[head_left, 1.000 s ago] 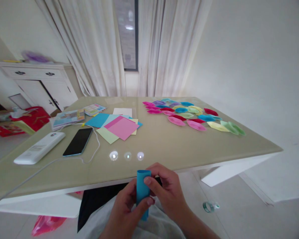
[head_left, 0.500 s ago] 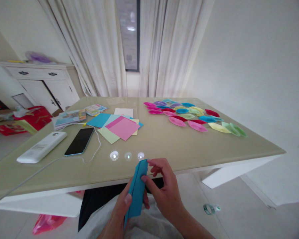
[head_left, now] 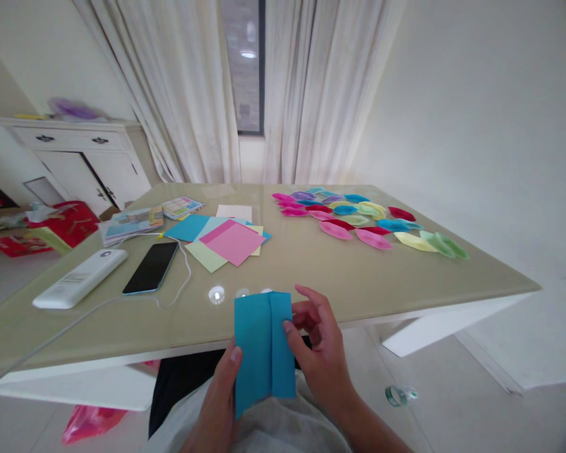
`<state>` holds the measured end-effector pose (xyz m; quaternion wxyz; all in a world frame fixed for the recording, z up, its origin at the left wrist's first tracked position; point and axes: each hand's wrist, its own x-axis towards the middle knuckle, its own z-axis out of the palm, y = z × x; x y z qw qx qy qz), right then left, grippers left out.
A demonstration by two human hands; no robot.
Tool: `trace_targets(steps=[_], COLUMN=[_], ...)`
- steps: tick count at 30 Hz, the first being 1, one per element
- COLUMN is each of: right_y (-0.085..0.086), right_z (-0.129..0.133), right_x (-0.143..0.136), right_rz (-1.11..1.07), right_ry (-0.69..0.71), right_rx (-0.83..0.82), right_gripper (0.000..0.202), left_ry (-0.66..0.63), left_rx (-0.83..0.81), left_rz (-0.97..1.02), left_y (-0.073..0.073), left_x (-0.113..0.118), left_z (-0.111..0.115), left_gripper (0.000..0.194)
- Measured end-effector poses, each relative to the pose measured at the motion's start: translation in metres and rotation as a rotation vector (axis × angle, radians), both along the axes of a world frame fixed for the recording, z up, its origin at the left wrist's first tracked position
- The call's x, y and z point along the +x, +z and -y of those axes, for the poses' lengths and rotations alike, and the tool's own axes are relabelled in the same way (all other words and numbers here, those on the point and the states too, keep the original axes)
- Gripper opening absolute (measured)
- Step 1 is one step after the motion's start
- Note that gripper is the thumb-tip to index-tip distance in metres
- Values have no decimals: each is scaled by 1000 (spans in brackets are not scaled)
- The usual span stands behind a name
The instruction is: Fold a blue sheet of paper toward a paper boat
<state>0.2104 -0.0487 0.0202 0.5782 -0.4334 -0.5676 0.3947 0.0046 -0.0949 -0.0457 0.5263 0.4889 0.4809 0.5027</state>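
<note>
A blue sheet of folded paper (head_left: 255, 352) is held upright over my lap, in front of the table edge. A flap on its right side is folded in toward a lengthwise crease. My left hand (head_left: 221, 390) grips the lower left edge, thumb on the front and fingers hidden behind. At the right edge, my right hand (head_left: 318, 346) has its thumb on the flap, with its other fingers curled and partly spread beside the paper. Across the table lie a pile of coloured paper squares (head_left: 233, 242) and several folded leaf-shaped papers (head_left: 336, 230).
On the table's left side are a white power bank (head_left: 80, 280), a black-screened phone (head_left: 151, 268), a white cable (head_left: 188, 277) and booklets (head_left: 134, 223). A plastic bottle (head_left: 400, 396) lies on the floor at right. A pink bag (head_left: 92, 423) is at lower left.
The blue paper has opened from a narrow folded strip to a wider sheet facing me. My right hand has shifted slightly right and up with its edge.
</note>
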Motion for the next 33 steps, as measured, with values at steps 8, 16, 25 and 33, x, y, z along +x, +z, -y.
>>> trace_targets(steps=[8,16,25,33], right_y=[-6,-2,-6,16], right_z=[-10,-14,-25,-79], right_x=[0,6,21,47], right_rz=[-140,235,169,571], right_ry=[20,28,148,461], right_rx=[-85,-87,-209,17], right_gripper=[47,38,40,32], left_ry=[192,175,150,-215], left_rx=[-278,-54,-93,806], left_rz=[105,8,270,-893], left_y=[4,-18,8,63], left_x=[22,24,35,-24], left_z=[-7,-13,-24,-74], left_gripper=[60,61,66,68])
